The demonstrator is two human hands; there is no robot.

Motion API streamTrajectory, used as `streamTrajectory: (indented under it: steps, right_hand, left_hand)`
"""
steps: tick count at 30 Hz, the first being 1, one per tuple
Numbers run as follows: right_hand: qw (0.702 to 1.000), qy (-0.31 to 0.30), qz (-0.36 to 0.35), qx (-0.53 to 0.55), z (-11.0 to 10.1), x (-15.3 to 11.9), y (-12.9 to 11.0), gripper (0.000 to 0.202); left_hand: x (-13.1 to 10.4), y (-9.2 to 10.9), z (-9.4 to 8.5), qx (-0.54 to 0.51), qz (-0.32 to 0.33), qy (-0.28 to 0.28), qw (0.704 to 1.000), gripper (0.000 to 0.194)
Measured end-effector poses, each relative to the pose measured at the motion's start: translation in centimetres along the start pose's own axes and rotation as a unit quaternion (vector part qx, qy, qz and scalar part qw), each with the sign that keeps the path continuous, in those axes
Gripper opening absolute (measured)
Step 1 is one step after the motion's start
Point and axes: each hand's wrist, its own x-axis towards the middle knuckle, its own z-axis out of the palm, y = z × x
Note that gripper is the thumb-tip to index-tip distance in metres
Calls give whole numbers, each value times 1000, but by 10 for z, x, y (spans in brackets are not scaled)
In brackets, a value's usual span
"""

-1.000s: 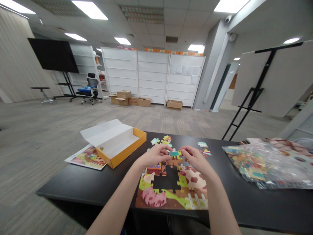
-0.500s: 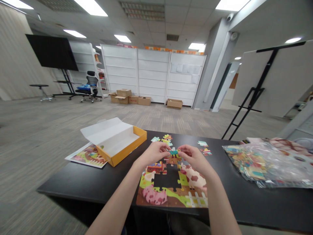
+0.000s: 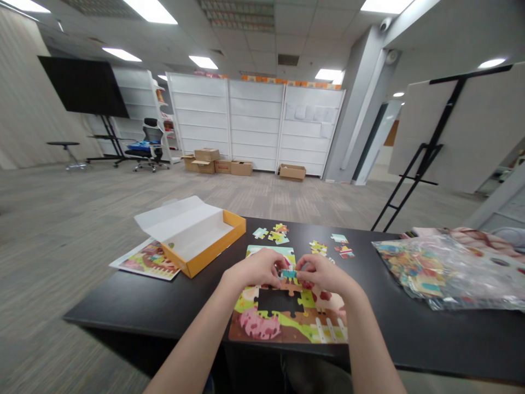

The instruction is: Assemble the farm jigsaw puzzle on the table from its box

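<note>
A partly assembled farm jigsaw puzzle [image 3: 287, 328] lies near the table's front edge, with a dark gap in its middle. Above that gap, a small puzzle piece with teal on it [image 3: 289, 273] is between my two hands. My left hand [image 3: 262, 267] pinches its left side, and my right hand [image 3: 320, 271] pinches its right side. Fingers partly cover the piece and the puzzle around it. Loose puzzle pieces [image 3: 279, 234] lie behind my left hand, and more loose pieces [image 3: 344, 250] lie behind my right hand.
An open yellow box [image 3: 213, 254] with a white inside stands on the black table [image 3: 135, 303] at the left, over a printed picture sheet [image 3: 151, 260]. At the right lies a clear plastic bag of pieces [image 3: 435, 268]. Cardboard boxes and shelves stand in the background.
Both hands have moved down toward me with the teal piece, from the puzzle's far part to just above the gap. Loose pieces and the puzzle's far edge now show behind them.
</note>
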Motion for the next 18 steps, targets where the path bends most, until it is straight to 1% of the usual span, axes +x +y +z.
streamTrajectory:
  steps: [3,6,8,10,12,14,18]
  right_hand:
    - [1000,3,2,-5,0,0,1,14]
    - [1000,2,-8,-5,-2,-1,1,12]
    - [1000,5,-20,-12,-4,-3,0,11]
    - [999,28,-29,-33,-8,-4,0,11]
    - [996,64,-30,-61,-11,-6,0,12]
    - [993,85,-21,-80,-13,-7,-1,12]
    - [991,82,-17,-100,-14,-9,-4,12]
  left_hand:
    - [-2,4,-1,23,13,1,1000,37]
    - [-5,10,-4,44,29,9,999,35]
    - [-8,14,-7,84,42,27,995,33]
    - [-11,17,-9,131,50,36,989,32]
    - [-13,21,-11,162,53,32,985,32]
    - [-16,23,-11,169,57,19,984,32]
    - [-18,27,-10,166,60,-10,984,35]
